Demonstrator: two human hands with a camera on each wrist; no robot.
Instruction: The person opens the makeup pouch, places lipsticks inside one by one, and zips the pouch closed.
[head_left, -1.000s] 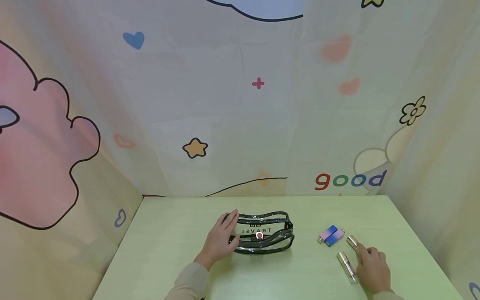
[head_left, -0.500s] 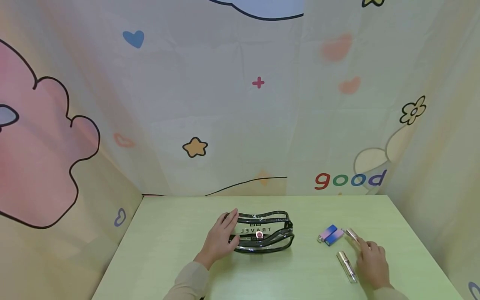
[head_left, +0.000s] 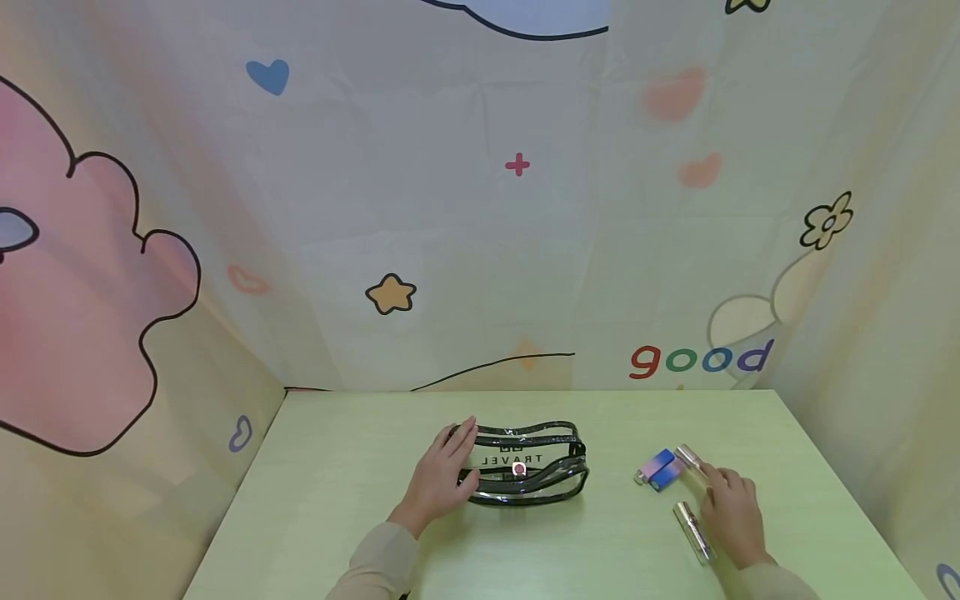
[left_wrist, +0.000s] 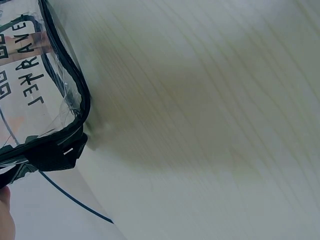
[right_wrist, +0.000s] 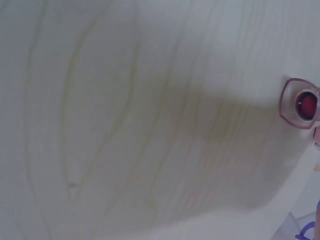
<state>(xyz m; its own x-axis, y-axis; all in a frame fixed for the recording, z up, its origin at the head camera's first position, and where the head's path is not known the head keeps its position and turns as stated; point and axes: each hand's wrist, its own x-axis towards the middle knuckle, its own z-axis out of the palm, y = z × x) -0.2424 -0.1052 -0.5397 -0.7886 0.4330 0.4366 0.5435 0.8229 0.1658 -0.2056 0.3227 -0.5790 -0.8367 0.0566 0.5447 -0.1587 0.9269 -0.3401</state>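
A clear travel pouch [head_left: 525, 498] with black trim lies on the table; its printed lettering reads mirrored in the head view. On its left end rests my left hand [head_left: 437, 481], fingers extended over the top and thumb at the front edge. My right hand [head_left: 733, 512] pinches a slim gold lipstick tube [head_left: 687, 457], whose near part the fingers hide. Just left of that hand a second lipstick tube [head_left: 693, 533] lies flat. A clear square tube end with a red core [right_wrist: 306, 106] shows in the right wrist view; which tube it belongs to I cannot tell.
Two short blue-and-pink sticks [head_left: 662, 469] with metal ends lie beside the held tube. A small pale object with a reddish centre [head_left: 519, 469] shows at the pouch. Printed cloth [head_left: 465, 208] encloses the table [head_left: 322, 467] at the back and sides.
My right hand has moved left with the lipstick tube, bringing it close to the blue-and-pink sticks. The left hand and pouch have stayed put.
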